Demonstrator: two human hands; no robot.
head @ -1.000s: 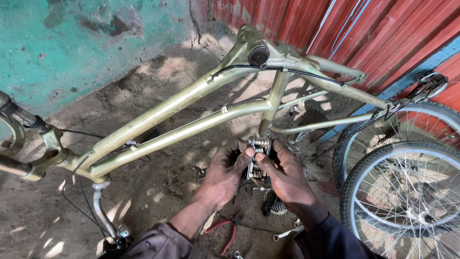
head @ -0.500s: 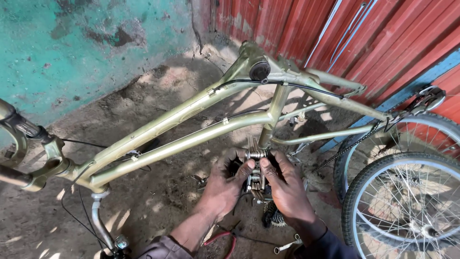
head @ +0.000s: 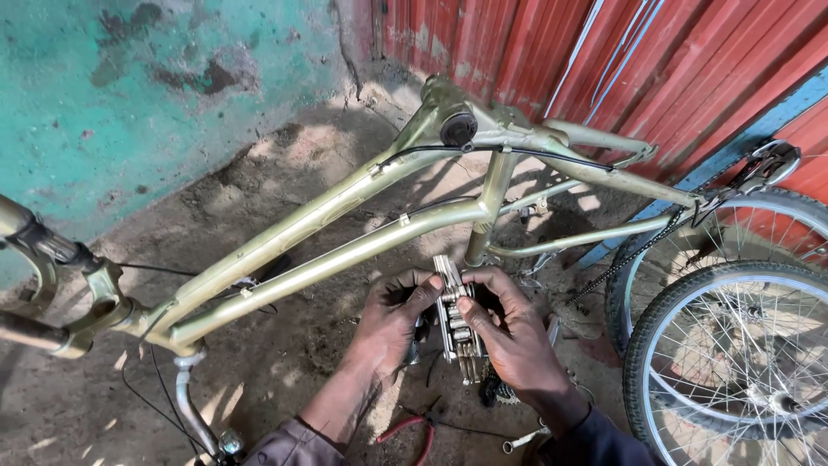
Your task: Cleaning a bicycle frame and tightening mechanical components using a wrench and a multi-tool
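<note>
So I've got the bike upside down on the dirt, and both hands are on the pedal (head: 457,319), a metal cage one, sitting right under where the olive green frame (head: 345,237) tubes meet. My left hand (head: 392,324) is closed around its left side, thumb and fingers pinching the top edge; my right hand (head: 509,332) is wrapped on the right side, thumb pressing against the middle of the cage. So both are clamped on it, nothing loose in either palm.

Progress-wise, I'd say this is mid-job. The chain (head: 621,259) hangs slack, running up and right from my right hand toward the back wheel (head: 733,233), so the drivetrain doesn't look back together yet. A second wheel (head: 742,362) leans just right of my right hand. Red-handled pliers (head: 405,431) and a spanner (head: 522,440) lie on the ground below my wrists, so tools aren't packed away
</note>
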